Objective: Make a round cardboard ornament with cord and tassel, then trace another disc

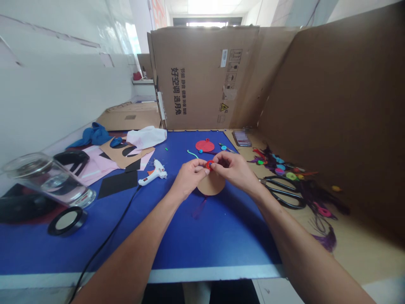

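Observation:
Between the fingertips of both hands is a small red ring (pixel 210 164), above the upper edge of a round brown cardboard disc (pixel 211 185). My left hand (pixel 192 174) pinches the ring from the left, and my right hand (pixel 230 167) pinches it from the right. A dark reddish tassel (pixel 199 208) sticks out below the disc on the blue table mat (pixel 190 240). Just beyond my hands lie a red disc (pixel 205 146) with a small loop on top and a light green strip (pixel 192 154).
A white glue gun (pixel 155 172) with a black cord lies left of my hands. Farther left are a glass of water (pixel 60 181) and black sheets (pixel 117 184). Black-handled scissors (pixel 284 192), tassels and buttons lie right. Tall cardboard walls (pixel 202 80) stand behind and right.

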